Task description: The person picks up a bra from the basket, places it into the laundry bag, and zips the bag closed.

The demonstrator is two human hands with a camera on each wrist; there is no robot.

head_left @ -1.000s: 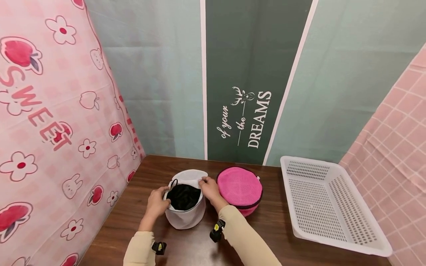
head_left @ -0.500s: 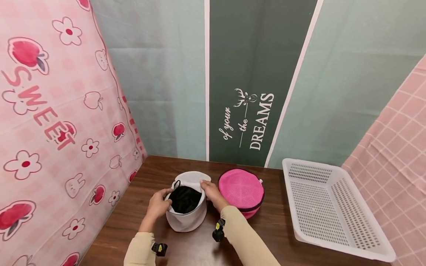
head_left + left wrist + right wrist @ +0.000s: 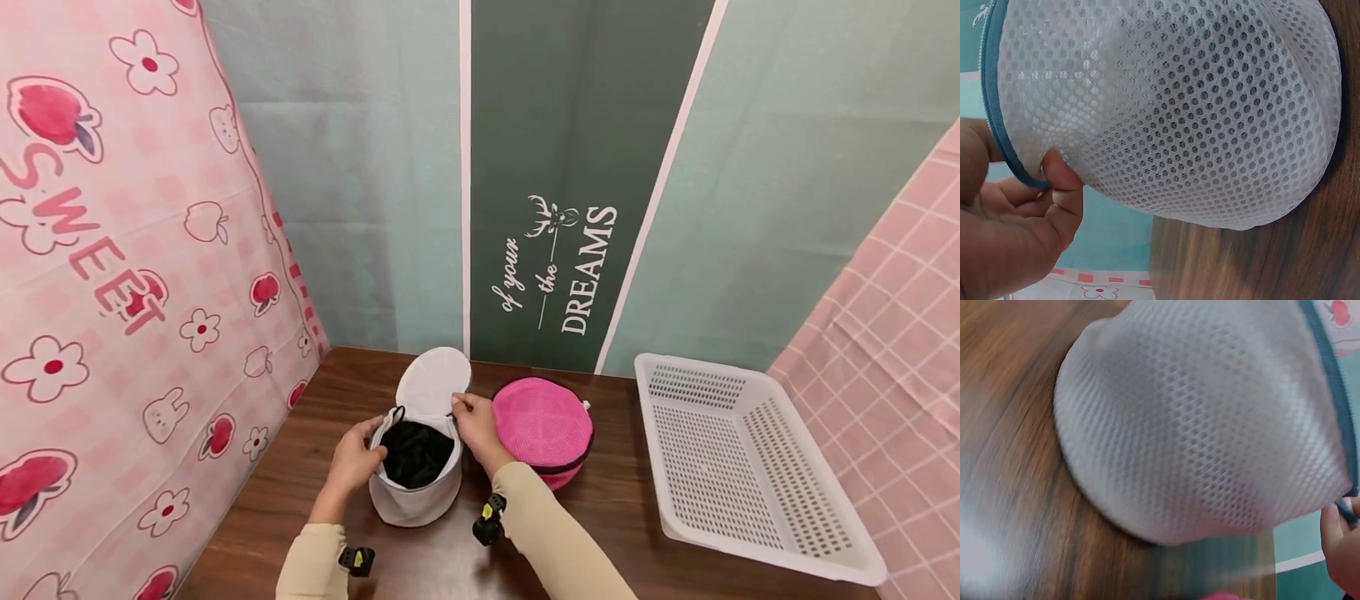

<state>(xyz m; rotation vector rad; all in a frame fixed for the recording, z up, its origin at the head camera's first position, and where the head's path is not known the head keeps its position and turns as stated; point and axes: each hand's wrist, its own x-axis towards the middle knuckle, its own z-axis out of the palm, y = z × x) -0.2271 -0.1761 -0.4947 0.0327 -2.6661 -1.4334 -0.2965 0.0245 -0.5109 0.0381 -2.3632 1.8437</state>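
Observation:
A white mesh laundry bag [image 3: 417,500] with a blue-grey zipper edge stands on the table, its round lid [image 3: 435,379] folded back away from the body. Inside lies bunched black fabric [image 3: 416,454]; its kind cannot be told. At the rim's left side my left hand [image 3: 356,454] pinches the mesh between thumb and fingers; the left wrist view shows this grip [image 3: 1035,200] on the zipper edge. My right hand [image 3: 477,425] grips the rim at the right, near the lid's hinge; in the right wrist view only part of that hand [image 3: 1342,547] shows.
A pink round mesh bag [image 3: 542,421] with a dark zipper sits just right of the white one. Farther right stands a white perforated plastic basket [image 3: 660,500]. Printed curtains [image 3: 360,208] bound the wooden table [image 3: 262,500] behind and at both sides.
The bag's lid has swung up and back, uncovering more of the opening. My right hand has shifted slightly up along the rim; the left hand stays in its grip.

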